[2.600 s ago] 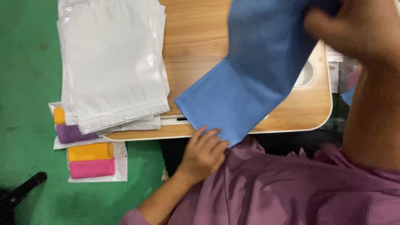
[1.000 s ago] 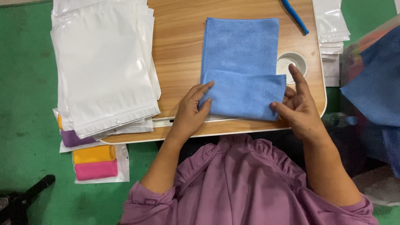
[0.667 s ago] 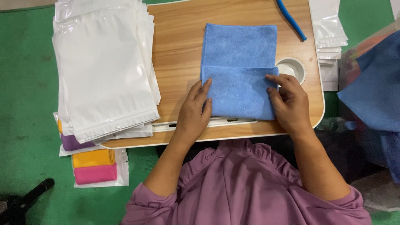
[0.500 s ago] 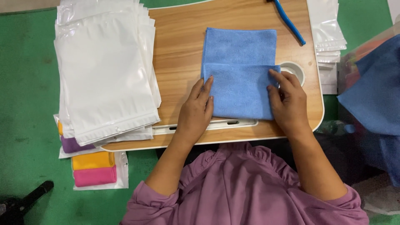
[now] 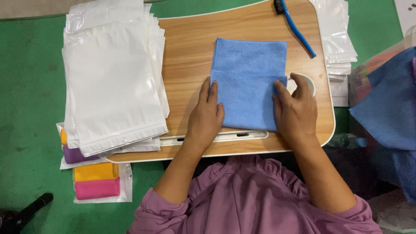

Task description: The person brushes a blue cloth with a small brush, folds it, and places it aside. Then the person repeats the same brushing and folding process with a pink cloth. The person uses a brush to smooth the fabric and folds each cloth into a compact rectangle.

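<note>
Two hands, the left hand point(image 5: 207, 118) and right hand point(image 5: 295, 112), lie flat and open, holding nothing, on the folded blue cloth point(image 5: 248, 82).

1. A small packing workstation, likely a workshop floor, is showing here: a low wooden lap table point(image 5: 186, 56) is standing on green flooring point(image 5: 26, 86).
2. A thick stack of white plastic pouches point(image 5: 110, 82) is lying at the upper left; a second stack point(image 5: 340, 34) is sitting at the upper right.
3. Already bagged cloths, orange and pink point(image 5: 96, 182), are lying at the lower left.
4. Loose blue cloths point(image 5: 390, 112) are piling up at the right edge.
</note>
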